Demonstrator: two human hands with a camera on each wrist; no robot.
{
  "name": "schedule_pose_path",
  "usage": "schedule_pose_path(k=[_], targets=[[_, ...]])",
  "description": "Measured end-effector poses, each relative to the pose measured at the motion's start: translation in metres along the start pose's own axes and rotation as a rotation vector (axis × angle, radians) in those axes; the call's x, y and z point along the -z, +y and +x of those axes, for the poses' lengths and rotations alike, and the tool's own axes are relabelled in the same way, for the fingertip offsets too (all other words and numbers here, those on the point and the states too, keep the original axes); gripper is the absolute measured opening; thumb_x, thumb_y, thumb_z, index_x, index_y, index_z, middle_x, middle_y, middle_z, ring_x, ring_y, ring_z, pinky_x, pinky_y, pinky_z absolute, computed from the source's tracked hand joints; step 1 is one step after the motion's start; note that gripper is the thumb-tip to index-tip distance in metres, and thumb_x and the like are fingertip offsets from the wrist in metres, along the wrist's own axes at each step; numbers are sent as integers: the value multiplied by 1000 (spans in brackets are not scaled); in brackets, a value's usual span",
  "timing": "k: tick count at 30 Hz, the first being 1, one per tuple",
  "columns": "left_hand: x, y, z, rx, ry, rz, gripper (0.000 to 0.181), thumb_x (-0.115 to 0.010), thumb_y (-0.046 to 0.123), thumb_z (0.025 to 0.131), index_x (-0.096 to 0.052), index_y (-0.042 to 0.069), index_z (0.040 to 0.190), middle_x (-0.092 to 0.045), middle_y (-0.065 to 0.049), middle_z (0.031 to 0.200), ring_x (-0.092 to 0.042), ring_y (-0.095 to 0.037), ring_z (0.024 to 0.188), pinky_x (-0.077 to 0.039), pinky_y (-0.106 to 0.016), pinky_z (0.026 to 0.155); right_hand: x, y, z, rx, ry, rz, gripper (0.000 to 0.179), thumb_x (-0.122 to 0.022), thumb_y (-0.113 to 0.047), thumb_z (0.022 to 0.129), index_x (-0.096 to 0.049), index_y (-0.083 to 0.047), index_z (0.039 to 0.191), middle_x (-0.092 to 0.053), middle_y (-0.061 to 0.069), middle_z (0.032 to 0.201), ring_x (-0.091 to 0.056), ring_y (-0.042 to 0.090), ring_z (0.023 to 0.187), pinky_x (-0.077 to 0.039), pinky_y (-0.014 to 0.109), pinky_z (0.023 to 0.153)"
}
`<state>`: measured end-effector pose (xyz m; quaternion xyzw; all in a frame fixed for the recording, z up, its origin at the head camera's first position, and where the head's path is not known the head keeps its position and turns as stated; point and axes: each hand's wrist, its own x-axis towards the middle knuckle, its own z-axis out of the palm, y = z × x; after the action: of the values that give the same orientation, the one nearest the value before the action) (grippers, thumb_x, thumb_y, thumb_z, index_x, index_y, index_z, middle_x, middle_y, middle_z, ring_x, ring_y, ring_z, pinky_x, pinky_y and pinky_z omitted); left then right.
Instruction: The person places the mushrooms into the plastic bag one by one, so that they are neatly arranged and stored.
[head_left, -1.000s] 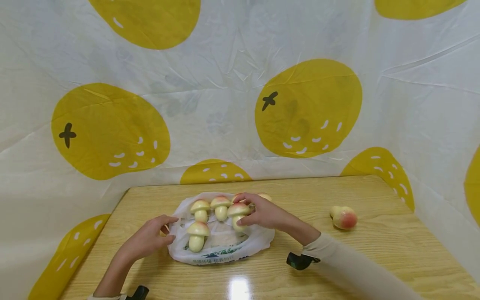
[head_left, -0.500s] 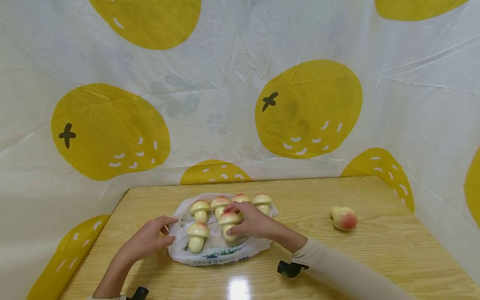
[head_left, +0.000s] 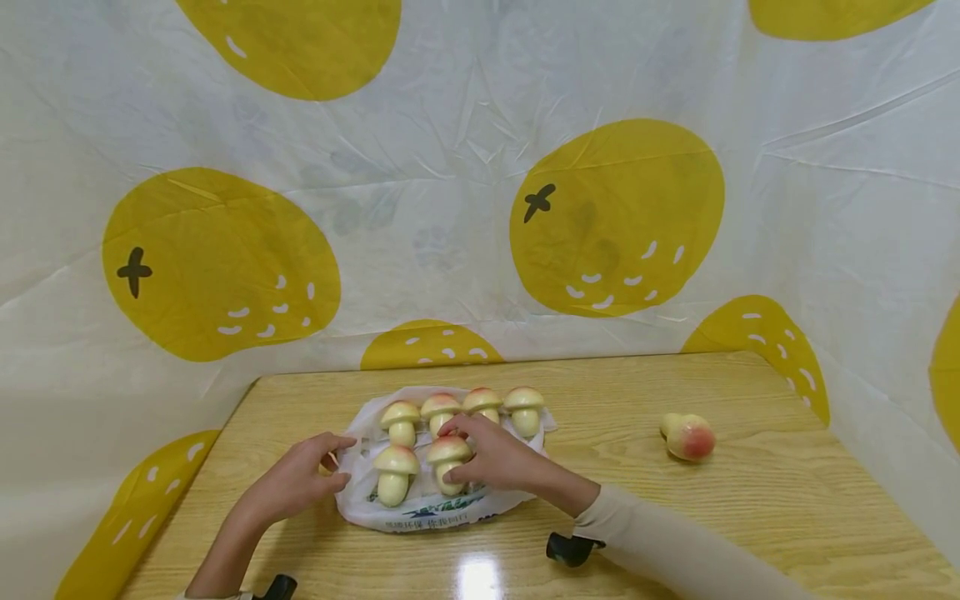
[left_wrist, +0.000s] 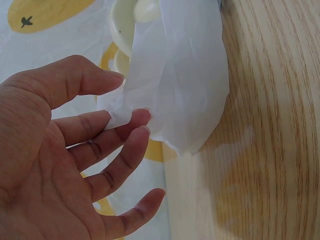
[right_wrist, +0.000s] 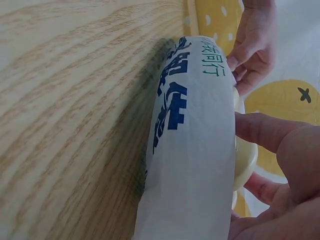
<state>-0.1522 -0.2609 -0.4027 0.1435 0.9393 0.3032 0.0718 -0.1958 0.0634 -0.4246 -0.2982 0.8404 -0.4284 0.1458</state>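
My right hand [head_left: 487, 454] pinches a glossy pale yellow mushroom [head_left: 448, 450] with a reddish cap, thumb on its stem and fingers at the cap. It stands upright in the opened white plastic bag [head_left: 435, 522], right of another mushroom [head_left: 393, 475] in the front row. Several similar mushrooms stand in a back row in the bag. In the right wrist view the bag's printed side [right_wrist: 195, 165] covers much of the held mushroom [right_wrist: 244, 162]. My left hand [head_left: 300, 475] is at the bag's left rim, fingertips touching the thin plastic [left_wrist: 180, 75], thumb spread apart from the fingers.
A pale yellow, red-ended piece [head_left: 687, 436] lies on its side on the wooden table [head_left: 622, 400], right of the bag. Behind and beside the table hangs a white sheet [head_left: 427, 250] with large yellow fruit prints.
My right hand has carried the mushroom left and toward me, from near the back row to the front row. Mushrooms at the back right are now uncovered. My left hand has stayed put.
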Motion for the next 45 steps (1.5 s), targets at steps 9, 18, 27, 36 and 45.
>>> schedule_pose_path(k=[9,18,27,36,45], targets=[[0,1,-2,7,4,-1,50,-76,12,88,-62,-6,132,-66,-6,110,-57,-17,91,-48,-25,68,-6,-2,-2,-25,33,-80,61,-83,-31,85,-58,-18,139,-53,4,121,-56,10,87,-49,28,73],[0,1,-2,-5,-3,-5,50,-75,12,88,-61,-7,132,-65,-7,111,-57,-17,91,-48,-25,68,-7,-4,-4,25,60,-138,59,-80,-34,88,-58,-15,140,-54,11,126,-61,17,97,-50,28,76],[1,3,-2,4,6,2,50,-76,12,88,-62,-6,132,-66,-7,111,-57,-17,91,-49,-25,68,-2,-3,-5,36,42,-143,58,-81,-33,87,-60,-14,138,-54,13,128,-65,14,91,-51,27,77],[2,5,-2,19,3,-4,51,-76,13,88,-61,-6,133,-66,-7,112,-57,-17,92,-49,-26,67,5,-1,-10,36,31,-131,57,-83,-27,85,-61,-13,136,-53,17,128,-64,12,88,-52,27,74],[1,4,-2,24,1,-10,51,-76,13,88,-61,-6,133,-65,-6,111,-57,-17,91,-48,-25,67,20,2,-22,39,24,-90,56,-81,-15,87,-58,-8,138,-50,24,136,-69,15,85,-54,21,70]])
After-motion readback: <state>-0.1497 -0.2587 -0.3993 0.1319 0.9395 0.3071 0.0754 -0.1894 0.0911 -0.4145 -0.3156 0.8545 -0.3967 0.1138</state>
